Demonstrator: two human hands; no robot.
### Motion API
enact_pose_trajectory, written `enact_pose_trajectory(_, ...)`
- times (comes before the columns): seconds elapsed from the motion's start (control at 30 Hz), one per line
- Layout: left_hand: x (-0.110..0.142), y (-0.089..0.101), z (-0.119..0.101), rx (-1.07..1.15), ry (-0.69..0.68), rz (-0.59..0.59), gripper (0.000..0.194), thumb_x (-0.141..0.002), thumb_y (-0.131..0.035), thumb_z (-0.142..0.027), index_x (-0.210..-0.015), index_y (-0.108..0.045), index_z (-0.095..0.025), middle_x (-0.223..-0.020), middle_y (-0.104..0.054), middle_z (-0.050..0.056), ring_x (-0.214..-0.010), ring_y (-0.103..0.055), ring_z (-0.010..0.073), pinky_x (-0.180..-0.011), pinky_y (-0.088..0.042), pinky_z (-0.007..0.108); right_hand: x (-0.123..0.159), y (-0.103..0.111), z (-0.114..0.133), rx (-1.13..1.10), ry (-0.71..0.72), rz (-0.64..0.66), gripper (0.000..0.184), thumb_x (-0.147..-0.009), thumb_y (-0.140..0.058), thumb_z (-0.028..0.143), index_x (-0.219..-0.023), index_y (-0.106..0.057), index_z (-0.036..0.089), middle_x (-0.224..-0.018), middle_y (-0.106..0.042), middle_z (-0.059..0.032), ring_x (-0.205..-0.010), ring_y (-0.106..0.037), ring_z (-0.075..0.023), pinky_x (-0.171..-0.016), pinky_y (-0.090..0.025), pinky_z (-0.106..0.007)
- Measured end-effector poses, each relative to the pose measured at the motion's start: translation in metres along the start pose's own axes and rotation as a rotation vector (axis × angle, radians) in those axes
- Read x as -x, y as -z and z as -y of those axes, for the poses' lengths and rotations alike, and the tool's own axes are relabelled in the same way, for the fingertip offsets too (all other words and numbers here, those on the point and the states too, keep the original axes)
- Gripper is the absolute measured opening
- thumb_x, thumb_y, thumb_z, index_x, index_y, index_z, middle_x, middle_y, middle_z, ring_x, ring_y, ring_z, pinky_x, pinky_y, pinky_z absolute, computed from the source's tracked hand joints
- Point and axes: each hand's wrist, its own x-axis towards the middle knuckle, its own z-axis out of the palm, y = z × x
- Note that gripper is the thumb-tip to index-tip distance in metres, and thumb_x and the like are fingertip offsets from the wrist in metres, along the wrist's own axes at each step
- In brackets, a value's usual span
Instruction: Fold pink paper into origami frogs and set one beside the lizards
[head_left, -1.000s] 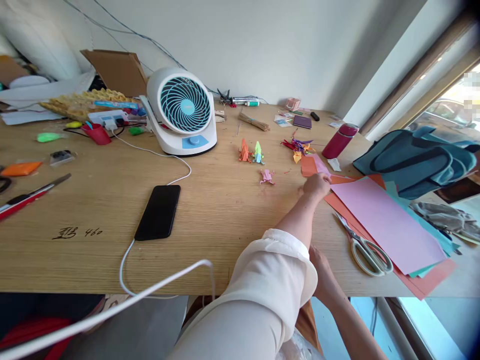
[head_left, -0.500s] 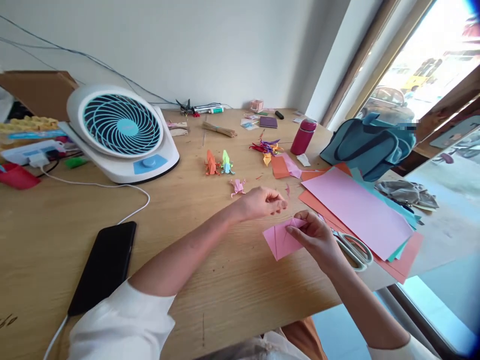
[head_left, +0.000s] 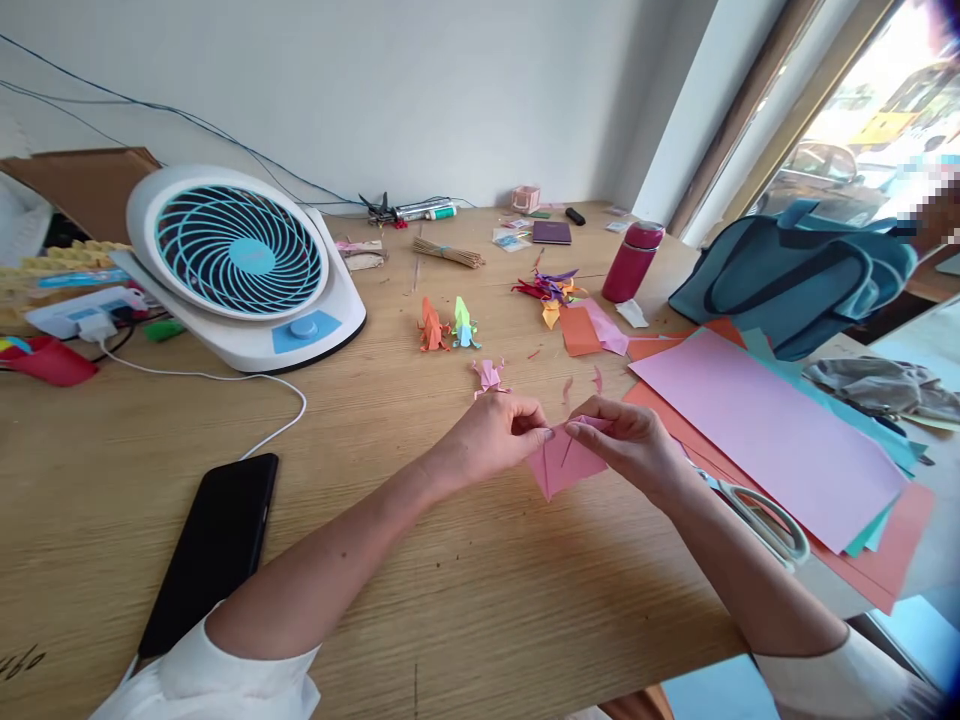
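Note:
A creased piece of pink origami paper point(head_left: 564, 470) is held just above the wooden table, with fold lines across its face. My left hand point(head_left: 501, 432) pinches its upper left edge between thumb and finger. On the upper right edge, my right hand point(head_left: 626, 445) grips it the same way, close to the left one. Just beyond my left hand sits a small pink origami frog point(head_left: 490, 376). Behind that stand an orange origami figure point(head_left: 432, 328) and a green-and-blue one point(head_left: 463, 325). Scissors point(head_left: 761, 518) lie beside my right forearm, partly covered.
Stacked coloured paper sheets point(head_left: 772, 430) spread across the right side, with a blue bag point(head_left: 780, 280) behind. A red flask point(head_left: 634, 262) stands near colourful paper figures point(head_left: 547, 290). At left are a white fan point(head_left: 247, 265) and a black phone point(head_left: 210, 550) on a cable.
My left hand has come down to the pink paper and now pinches its edge. My right hand has kept its hold. The view has shifted slightly.

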Motion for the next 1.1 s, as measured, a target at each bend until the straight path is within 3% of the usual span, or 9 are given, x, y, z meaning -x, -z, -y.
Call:
enact_pose_trajectory(0.17,0.002,-0.001,0.007,-0.021,0.016,-0.047,0.012,-0.082,-0.059,-0.018,-0.071,-0.064,-0.018,-0.066,-0.061,-0.004,-0.063,-0.054,0.0096,-0.061,-0.041,0.022,-0.006,-0.002,-0.007,0.006,0.099,-0.082,0.034,-0.084,-0.069,0.049,-0.069,-0.063,0.019,-0.073,-0.051,-0.0010,-0.071,-0.045,-0.0153,-0.063,-0.036,-0.029)
enact_pose_trajectory(0.53,0.000,-0.005,0.010,0.003,0.003,-0.053,0.013,-0.080,-0.055,-0.013,-0.068,-0.059,-0.017,-0.067,-0.060,-0.004,-0.063,-0.053,0.0083,-0.060,-0.040,0.020,0.000,0.004,-0.019,-0.232,-0.018,-0.122,0.042,-0.081,-0.071,0.052,-0.062,-0.052,0.020,-0.067,-0.044,0.0015,-0.063,-0.039,-0.0130,-0.057,-0.033,-0.027)
enact_pose_trajectory(0.83,-0.001,-0.001,0.012,0.000,0.086,-0.041,0.015,-0.080,-0.056,-0.018,-0.065,-0.056,-0.017,-0.065,-0.056,-0.004,-0.061,-0.049,0.0088,-0.058,-0.038,0.021,-0.002,0.004,-0.025,-0.273,-0.059,-0.123,0.039,-0.081,-0.071,0.051,-0.064,-0.055,0.020,-0.066,-0.046,0.0020,-0.063,-0.040,-0.0127,-0.058,-0.035,-0.026)
enact_pose_trajectory(1.1,-0.001,0.006,0.011,-0.076,0.042,-0.055,0.015,-0.079,-0.054,-0.015,-0.064,-0.055,-0.018,-0.064,-0.055,-0.005,-0.060,-0.048,0.0085,-0.060,-0.038,0.022,-0.004,0.006,-0.029,-0.275,-0.085,-0.114,0.037,-0.084,-0.069,0.050,-0.066,-0.058,0.020,-0.068,-0.048,0.0017,-0.064,-0.041,-0.0125,-0.060,-0.035,-0.026)
